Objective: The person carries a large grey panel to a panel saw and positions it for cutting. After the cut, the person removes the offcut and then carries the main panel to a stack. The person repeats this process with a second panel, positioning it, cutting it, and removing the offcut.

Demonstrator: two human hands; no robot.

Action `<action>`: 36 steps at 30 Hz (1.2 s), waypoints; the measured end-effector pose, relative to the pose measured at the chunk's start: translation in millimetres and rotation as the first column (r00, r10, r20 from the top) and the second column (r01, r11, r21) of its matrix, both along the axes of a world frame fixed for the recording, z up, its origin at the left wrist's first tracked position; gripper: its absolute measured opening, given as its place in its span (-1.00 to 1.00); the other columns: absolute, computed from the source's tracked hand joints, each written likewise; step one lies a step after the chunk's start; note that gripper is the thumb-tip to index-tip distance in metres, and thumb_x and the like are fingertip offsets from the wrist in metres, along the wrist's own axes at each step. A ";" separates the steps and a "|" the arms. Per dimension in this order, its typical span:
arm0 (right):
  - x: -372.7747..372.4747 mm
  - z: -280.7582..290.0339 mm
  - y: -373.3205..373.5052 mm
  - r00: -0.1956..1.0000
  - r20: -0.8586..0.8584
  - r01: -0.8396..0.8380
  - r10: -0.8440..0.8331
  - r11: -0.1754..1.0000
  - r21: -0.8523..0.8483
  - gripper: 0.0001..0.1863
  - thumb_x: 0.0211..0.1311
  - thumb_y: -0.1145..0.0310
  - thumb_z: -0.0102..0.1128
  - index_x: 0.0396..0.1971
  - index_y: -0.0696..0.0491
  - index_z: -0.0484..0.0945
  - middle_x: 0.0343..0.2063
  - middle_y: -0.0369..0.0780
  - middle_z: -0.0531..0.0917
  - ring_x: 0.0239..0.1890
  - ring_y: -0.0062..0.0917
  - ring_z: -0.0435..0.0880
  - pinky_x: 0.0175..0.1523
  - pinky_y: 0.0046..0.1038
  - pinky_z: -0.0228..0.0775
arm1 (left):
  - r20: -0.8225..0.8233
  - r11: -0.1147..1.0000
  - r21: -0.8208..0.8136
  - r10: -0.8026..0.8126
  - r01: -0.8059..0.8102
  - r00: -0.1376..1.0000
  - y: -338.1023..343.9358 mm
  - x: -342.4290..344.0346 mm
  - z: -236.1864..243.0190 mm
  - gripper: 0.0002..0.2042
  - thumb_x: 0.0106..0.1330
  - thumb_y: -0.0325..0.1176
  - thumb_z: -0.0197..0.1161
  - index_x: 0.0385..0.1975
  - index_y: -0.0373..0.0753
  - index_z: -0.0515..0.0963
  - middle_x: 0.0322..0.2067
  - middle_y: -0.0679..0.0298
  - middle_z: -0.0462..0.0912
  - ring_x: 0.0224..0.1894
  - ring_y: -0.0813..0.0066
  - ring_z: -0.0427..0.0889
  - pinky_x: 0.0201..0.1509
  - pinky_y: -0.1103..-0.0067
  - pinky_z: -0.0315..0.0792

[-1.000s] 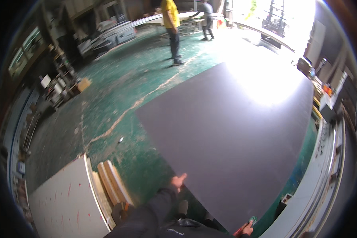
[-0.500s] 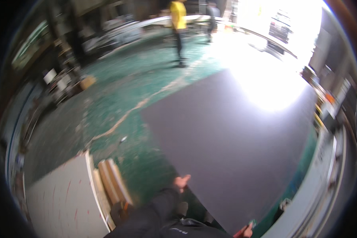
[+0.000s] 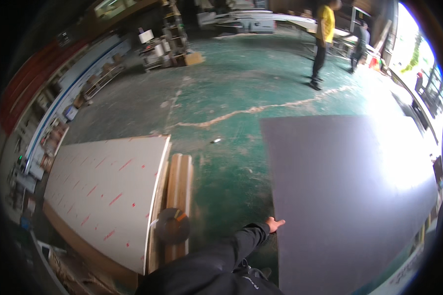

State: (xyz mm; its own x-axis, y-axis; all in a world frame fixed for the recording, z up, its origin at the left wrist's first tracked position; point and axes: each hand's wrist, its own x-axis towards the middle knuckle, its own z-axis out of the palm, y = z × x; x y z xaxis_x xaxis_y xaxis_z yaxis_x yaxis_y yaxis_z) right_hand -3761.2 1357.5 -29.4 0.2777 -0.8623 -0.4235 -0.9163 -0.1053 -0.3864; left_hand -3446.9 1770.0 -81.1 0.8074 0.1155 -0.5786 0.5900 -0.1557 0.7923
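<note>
A large dark grey sheet panel (image 3: pixel 325 211) fills the right of the head view, its far corner catching strong glare. At its left edge is my left hand (image 3: pixel 274 224), closed over the rim with the thumb or a finger lying on top and the other fingers hidden. That forearm, in a black sleeve (image 3: pixel 241 243), reaches in from the lower edge. My right hand is out of the picture.
To the left lies a stack of pale boards (image 3: pixel 108 191) with red marks. Brown strips (image 3: pixel 178 182) and a round dark object (image 3: pixel 173 226) sit beside it. A person in yellow (image 3: pixel 325 29) and another person (image 3: pixel 361 44) stand far off on the green floor (image 3: pixel 231 157).
The view has swung left, so the panel and the people appear farther right. My left hand remains at the panel's edge. My right hand, seen earlier at the near corner, has left the view.
</note>
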 end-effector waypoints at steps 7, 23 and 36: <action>-44.0 -29.6 3.8 0.976 0.001 0.217 -0.217 0.976 0.025 -0.03 0.16 -0.43 0.01 -0.22 0.41 0.61 -0.29 0.16 0.69 -0.06 0.00 0.65 0.02 -0.17 0.42 | -0.136 0.995 0.050 -0.083 0.090 0.987 14.7 4.1 10.4 -0.47 0.24 0.08 0.34 -0.37 -0.42 0.52 -0.52 0.14 0.62 -0.58 0.38 0.58 -0.51 0.36 0.45; -47.0 -23.3 22.7 0.928 0.050 0.361 -0.370 0.923 0.136 -0.04 0.14 -0.36 0.10 0.00 0.42 0.50 -0.02 0.25 0.58 0.13 0.04 0.55 0.23 -0.19 0.33 | -0.126 0.923 -0.369 0.063 -0.106 0.990 19.5 2.6 7.2 -0.69 0.39 -0.22 0.27 -0.29 -0.43 0.52 -0.30 0.11 0.66 -0.31 0.24 0.68 -0.25 0.31 0.59; -49.1 -23.4 24.2 0.931 0.052 0.353 -0.361 0.929 0.111 -0.07 0.16 -0.35 0.09 0.00 0.39 0.51 -0.03 0.25 0.58 0.12 0.04 0.55 0.22 -0.17 0.34 | -0.084 0.921 -0.372 0.093 -0.118 0.992 17.0 -3.9 14.3 -0.66 0.35 -0.17 0.31 -0.39 -0.39 0.48 -0.51 0.23 0.53 -0.55 0.44 0.50 -0.56 0.40 0.38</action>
State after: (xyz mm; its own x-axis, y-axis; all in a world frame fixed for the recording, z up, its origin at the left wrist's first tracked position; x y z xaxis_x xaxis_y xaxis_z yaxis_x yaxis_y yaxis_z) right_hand -3810.3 1381.7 -52.8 -0.0088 -0.8650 -0.5017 -0.8564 0.2655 -0.4428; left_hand -3450.8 1787.0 -66.8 0.7626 -0.0374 -0.6458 0.6376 0.2115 0.7407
